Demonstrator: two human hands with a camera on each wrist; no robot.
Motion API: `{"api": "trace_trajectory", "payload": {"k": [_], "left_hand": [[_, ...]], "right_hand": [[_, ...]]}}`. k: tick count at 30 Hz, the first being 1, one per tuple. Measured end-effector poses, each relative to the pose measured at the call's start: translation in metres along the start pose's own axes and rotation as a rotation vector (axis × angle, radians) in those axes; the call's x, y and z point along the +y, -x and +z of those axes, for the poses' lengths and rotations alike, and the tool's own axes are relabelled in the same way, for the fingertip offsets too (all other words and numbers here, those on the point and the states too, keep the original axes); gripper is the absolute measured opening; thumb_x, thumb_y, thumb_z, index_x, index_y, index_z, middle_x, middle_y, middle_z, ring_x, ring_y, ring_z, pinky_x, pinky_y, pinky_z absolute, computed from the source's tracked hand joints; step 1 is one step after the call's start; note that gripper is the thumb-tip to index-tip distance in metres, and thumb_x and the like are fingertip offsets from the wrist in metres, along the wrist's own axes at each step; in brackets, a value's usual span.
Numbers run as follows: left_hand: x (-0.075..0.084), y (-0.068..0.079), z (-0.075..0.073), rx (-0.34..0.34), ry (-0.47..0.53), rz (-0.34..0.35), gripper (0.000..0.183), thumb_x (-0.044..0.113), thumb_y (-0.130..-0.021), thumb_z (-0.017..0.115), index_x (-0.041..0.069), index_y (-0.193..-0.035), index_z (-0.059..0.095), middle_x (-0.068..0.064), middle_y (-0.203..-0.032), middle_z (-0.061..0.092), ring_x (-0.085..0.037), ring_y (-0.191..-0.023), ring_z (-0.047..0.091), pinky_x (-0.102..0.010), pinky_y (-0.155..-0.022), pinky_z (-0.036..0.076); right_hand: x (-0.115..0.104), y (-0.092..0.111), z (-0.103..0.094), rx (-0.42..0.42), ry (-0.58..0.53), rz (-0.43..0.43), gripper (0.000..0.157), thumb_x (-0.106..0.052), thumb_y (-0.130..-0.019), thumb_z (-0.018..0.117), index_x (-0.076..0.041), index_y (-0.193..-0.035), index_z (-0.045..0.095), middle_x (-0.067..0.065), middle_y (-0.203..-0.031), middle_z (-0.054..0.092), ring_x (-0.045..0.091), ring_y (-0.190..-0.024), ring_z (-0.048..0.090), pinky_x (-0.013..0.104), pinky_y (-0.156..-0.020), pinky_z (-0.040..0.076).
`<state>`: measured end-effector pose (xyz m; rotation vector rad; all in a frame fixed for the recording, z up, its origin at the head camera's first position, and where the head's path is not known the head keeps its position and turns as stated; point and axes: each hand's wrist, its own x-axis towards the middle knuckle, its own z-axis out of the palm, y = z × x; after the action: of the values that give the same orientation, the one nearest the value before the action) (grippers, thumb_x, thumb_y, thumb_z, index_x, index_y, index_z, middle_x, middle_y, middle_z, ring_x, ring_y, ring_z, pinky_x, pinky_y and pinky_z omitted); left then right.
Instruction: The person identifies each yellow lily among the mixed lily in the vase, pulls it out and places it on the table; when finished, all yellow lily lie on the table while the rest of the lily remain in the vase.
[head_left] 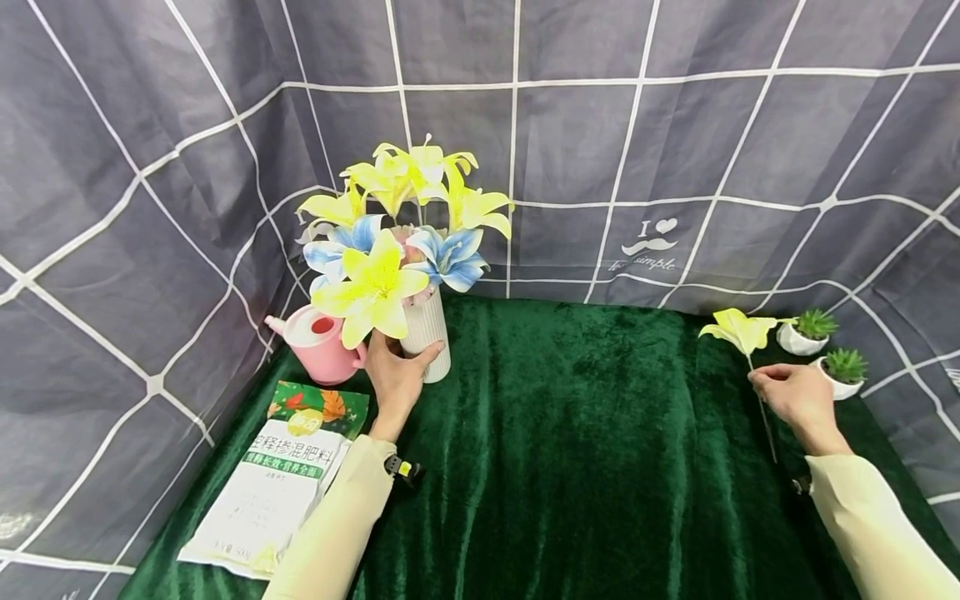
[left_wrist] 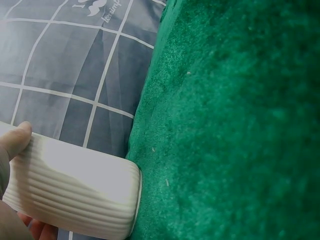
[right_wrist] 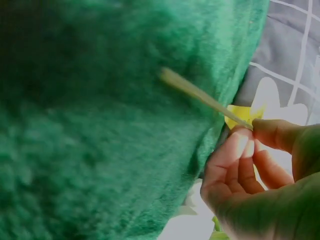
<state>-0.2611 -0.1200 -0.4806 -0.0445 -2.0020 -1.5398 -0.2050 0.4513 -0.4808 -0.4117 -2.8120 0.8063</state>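
Yellow, broad-petalled and thin-stemmed, a single lily (head_left: 738,331) is at the right of the frame, its stem (right_wrist: 195,92) pinched between the thumb and fingertips of the right hand (head_left: 802,400). It should be light with easily bent petals, so the stem seems the safest hold. Left of centre, the left hand (head_left: 396,379) grips a white, ribbed, cylindrical vase (head_left: 430,321), thumb and fingers on opposite sides; it looks rigid, perhaps breakable, and likely top-heavy under yellow and blue lilies (head_left: 382,271).
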Motion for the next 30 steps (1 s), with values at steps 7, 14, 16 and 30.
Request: {"api": "trace_trajectory", "payload": {"k": [7,14,16,30], "left_hand": [[-0.003,0.0,-0.003,0.013,-0.015,-0.006,0.079,0.022,-0.07,0.093,0.019,-0.137,0.053,-0.009,-0.131,0.062,-0.029,-0.116,0.067,-0.052,-0.097,0.055],[-0.002,-0.001,0.0,0.001,0.016,0.001,0.079,0.021,-0.07,0.094,0.023,-0.138,0.054,-0.006,-0.132,0.063,-0.027,-0.119,0.066,-0.052,-0.1,0.054],[-0.001,-0.001,0.001,-0.002,0.014,-0.005,0.079,0.022,-0.07,0.094,0.023,-0.137,0.054,-0.006,-0.132,0.062,-0.027,-0.119,0.065,-0.052,-0.1,0.054],[-0.001,-0.001,0.002,0.009,-0.017,-0.025,0.078,0.025,-0.07,0.094,0.02,-0.136,0.054,-0.007,-0.131,0.063,-0.025,-0.118,0.066,-0.05,-0.1,0.054]], "right_hand": [[-0.002,-0.002,0.006,-0.024,0.007,-0.033,0.033,-0.025,-0.096,0.062,0.004,-0.102,0.076,-0.014,-0.058,0.067,-0.007,-0.053,0.051,0.02,-0.052,0.04],[-0.019,0.008,0.0,0.167,0.05,-0.024,0.036,-0.027,-0.092,0.064,0.005,-0.105,0.074,0.026,-0.096,0.075,0.04,-0.083,0.065,0.044,-0.072,0.041],[-0.036,0.016,0.001,0.262,0.019,-0.03,0.033,-0.025,-0.091,0.064,0.003,-0.105,0.075,0.026,-0.097,0.074,0.022,-0.075,0.066,0.043,-0.074,0.039],[-0.26,0.089,0.045,0.37,-0.433,-0.607,0.014,-0.009,-0.084,0.08,-0.008,-0.097,0.08,0.005,-0.081,0.076,-0.016,-0.07,0.055,0.008,-0.067,0.044]]}}
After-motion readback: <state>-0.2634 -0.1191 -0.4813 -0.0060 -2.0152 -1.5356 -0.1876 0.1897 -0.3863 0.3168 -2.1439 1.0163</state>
